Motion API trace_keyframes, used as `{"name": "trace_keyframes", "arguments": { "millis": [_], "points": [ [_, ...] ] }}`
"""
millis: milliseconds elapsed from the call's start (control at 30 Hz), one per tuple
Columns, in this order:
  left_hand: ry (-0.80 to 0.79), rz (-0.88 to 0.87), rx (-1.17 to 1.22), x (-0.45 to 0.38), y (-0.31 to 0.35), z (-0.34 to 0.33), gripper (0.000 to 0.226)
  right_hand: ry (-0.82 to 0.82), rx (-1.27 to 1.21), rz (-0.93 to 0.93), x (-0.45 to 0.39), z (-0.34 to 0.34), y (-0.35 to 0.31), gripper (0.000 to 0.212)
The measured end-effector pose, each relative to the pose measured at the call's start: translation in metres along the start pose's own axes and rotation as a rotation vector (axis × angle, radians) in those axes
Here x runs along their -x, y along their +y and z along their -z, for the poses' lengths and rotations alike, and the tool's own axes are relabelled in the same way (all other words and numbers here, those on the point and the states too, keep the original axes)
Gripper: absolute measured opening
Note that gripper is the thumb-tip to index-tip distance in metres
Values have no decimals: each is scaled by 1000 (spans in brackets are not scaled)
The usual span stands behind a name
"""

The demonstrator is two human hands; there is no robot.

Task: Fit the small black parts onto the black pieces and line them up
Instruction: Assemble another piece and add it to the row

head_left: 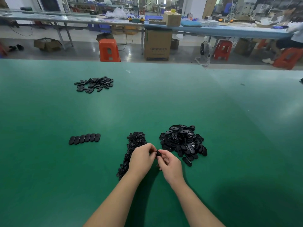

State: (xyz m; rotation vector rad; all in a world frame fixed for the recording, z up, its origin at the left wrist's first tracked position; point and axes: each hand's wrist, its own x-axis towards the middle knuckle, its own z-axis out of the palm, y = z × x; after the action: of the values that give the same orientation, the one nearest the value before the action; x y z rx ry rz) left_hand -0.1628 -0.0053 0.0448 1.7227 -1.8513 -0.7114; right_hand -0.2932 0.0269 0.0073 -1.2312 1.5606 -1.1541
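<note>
Between both hands (158,158): black piece (158,153), axis unclear.

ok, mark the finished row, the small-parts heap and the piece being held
finished row (84,138), head view, middle piece's top face
small-parts heap (136,139), head view, upper part of the heap
held piece (158,153), head view, end showing between both hands' fingertips

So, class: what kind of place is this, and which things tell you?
Probably a factory assembly floor: a long green worktable with heaps of identical black pieces, more benches behind, cardboard cartons and plastic stools.
</note>
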Motion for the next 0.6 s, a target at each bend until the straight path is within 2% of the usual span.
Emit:
{"name": "trace_keyframes", "arguments": {
  "millis": [33,133,167,300,433,600],
  "points": [
    [4,9,-3,0,0,1,11,-3,-6,-3,0,0,0,35],
    [-8,28,-14,-4,0,4,47,-15,-38,-11,1,1,-2,33],
    [-29,46,-4,-6,0,6,51,-19,-46,-12,2,2,-2,31],
    [-111,85,97,-9,-2,12,12,-15,-52,-11,3,4,-2,22],
    [-116,107,216,-4,-2,10,6,-7,-30,7,2,5,-3,19],
    [-100,93,193,1,5,4,7,20,-33,0,1,3,-1,16]
  ]
}}
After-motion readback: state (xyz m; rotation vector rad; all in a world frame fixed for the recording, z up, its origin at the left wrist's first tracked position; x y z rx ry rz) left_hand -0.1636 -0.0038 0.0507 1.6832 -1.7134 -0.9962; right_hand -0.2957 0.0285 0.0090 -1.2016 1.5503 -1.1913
